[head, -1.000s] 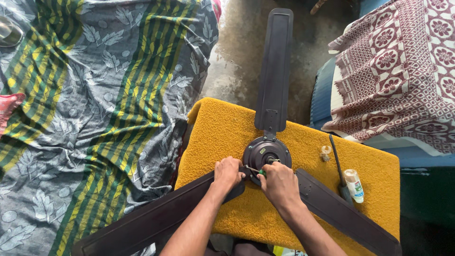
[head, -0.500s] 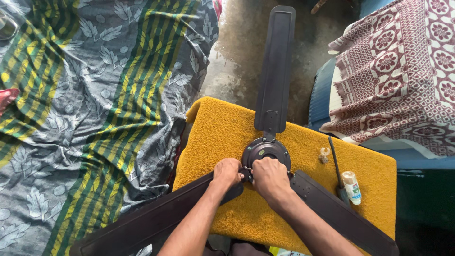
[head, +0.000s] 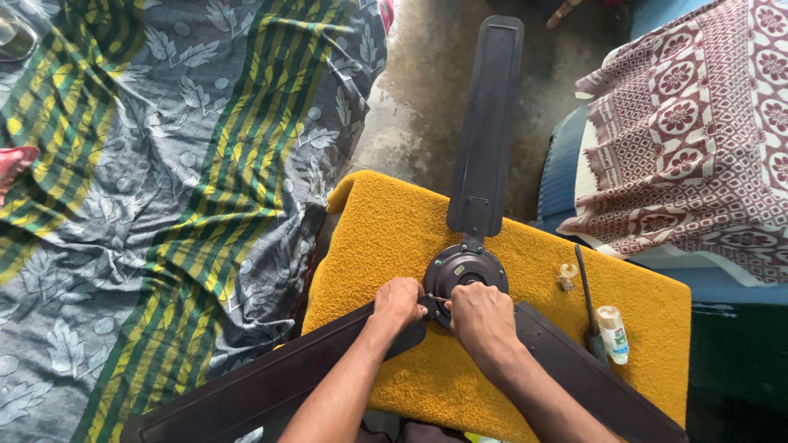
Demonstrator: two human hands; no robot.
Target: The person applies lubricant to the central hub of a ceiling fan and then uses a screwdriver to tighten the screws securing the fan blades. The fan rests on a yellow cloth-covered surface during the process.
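On the mustard-yellow fuzzy cloth (head: 386, 238) lies a dark brown three-bladed ceiling fan (head: 484, 148), where the left hand (head: 400, 302) and right hand (head: 480, 320) clench their fingers at its round hub (head: 465, 269).

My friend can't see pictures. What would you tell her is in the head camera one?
Two bare hands, left hand and right hand, press together at the edge of the hub of a dark ceiling fan lying on a yellow cushion. A screwdriver, a small bottle and a tiny clear piece lie to the right, and a leafy striped cloth is on the left.
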